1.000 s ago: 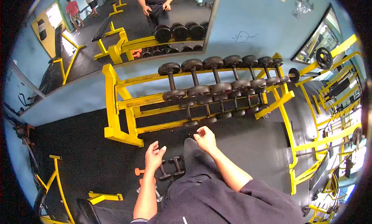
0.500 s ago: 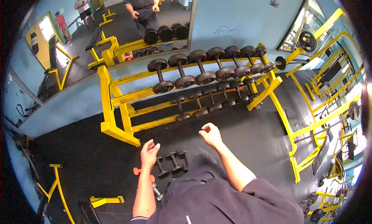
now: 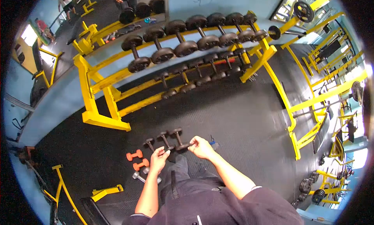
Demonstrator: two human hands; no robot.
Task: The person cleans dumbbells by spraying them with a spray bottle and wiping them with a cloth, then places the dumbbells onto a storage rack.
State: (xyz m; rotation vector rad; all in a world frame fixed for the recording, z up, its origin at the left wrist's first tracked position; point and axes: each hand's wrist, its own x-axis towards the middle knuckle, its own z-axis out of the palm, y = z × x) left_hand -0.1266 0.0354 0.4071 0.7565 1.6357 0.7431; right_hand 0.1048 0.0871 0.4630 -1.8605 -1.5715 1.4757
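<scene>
My left hand (image 3: 158, 159) hangs in front of my body, fingers loosely bent and thumb apart, with nothing visible in it. My right hand (image 3: 201, 148) is half curled, its fingertips slightly apart. In view it meets the end of a black dumbbell (image 3: 178, 137) on the floor; contact is not clear. Two more black dumbbells, a middle one (image 3: 165, 139) and a left one (image 3: 150, 145), lie beside it. Left of my left hand are two orange dumbbells, one upper (image 3: 134, 155) and one lower (image 3: 141, 164), and a silver dumbbell (image 3: 138, 176) partly behind my forearm.
Ahead stands a yellow rack (image 3: 106, 116) with two rows of black dumbbells (image 3: 185, 48). A mirror (image 3: 109, 14) on the wall reflects people. On the right is a yellow bench frame (image 3: 290, 125) with a barbell; at lower left, another yellow frame (image 3: 60, 182).
My view has tipped down, so the rack sits higher and the floor dumbbells show more fully. My hands have lowered and come closer together.
</scene>
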